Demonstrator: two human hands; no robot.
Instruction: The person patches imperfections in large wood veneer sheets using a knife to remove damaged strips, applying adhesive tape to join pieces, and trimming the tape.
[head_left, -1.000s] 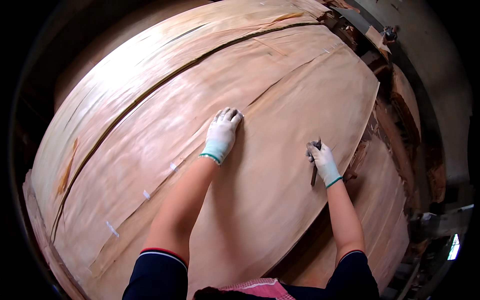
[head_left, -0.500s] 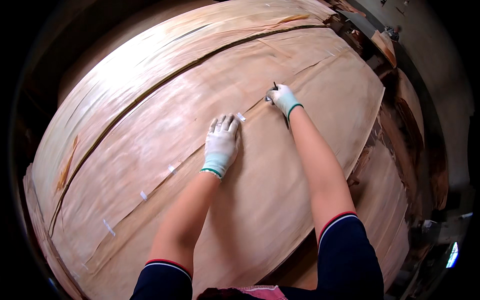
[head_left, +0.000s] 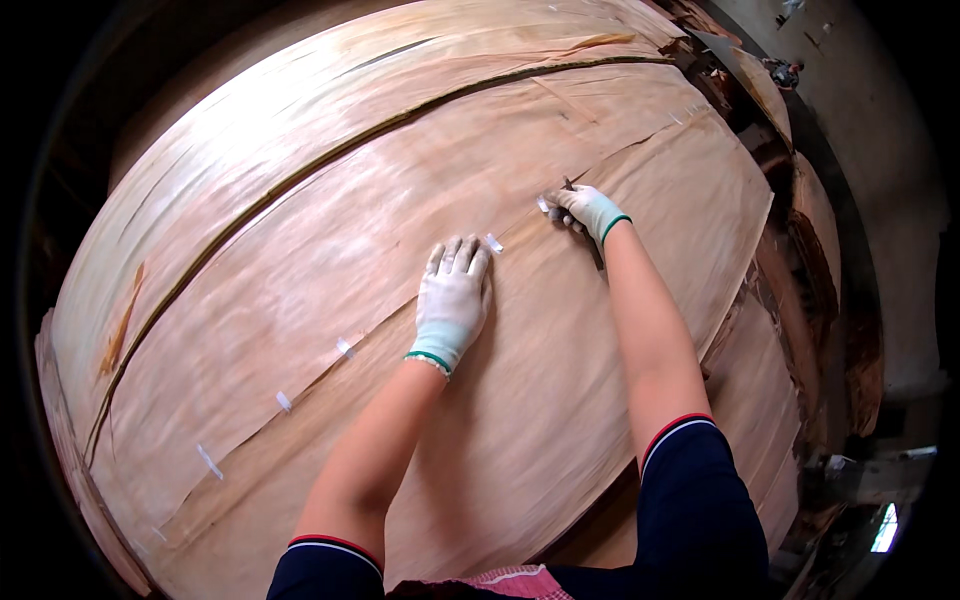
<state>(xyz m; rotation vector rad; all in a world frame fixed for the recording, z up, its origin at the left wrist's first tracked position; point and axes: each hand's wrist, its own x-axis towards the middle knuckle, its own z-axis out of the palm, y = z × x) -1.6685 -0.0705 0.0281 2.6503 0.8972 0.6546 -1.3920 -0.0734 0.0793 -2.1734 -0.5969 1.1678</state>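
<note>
Thin pale wood veneer sheets (head_left: 520, 400) lie under both hands, meeting along a slanting seam. My left hand (head_left: 450, 300), in a white glove with a green cuff, lies flat across the seam, fingers stretched out. Just past its fingertips a short white tape piece (head_left: 494, 243) bridges the seam. Farther right along the seam, my right hand (head_left: 592, 212), gloved alike, is closed around a thin dark tool (head_left: 597, 256). The tool's ends stick out on both sides of the hand; its exact kind is unclear. A white tape piece (head_left: 543, 204) shows at the right fingertips.
More tape pieces (head_left: 284, 401) dot the seam toward the lower left. A dark curved gap (head_left: 300, 178) separates the farther veneer. Torn veneer scraps (head_left: 820, 230) hang beyond the right edge, beside a grey floor (head_left: 890, 200).
My right hand has shifted slightly right and nearer, and a white tape piece now shows at its fingertips. My left hand stays flat on the veneer. The view has moved a little.
</note>
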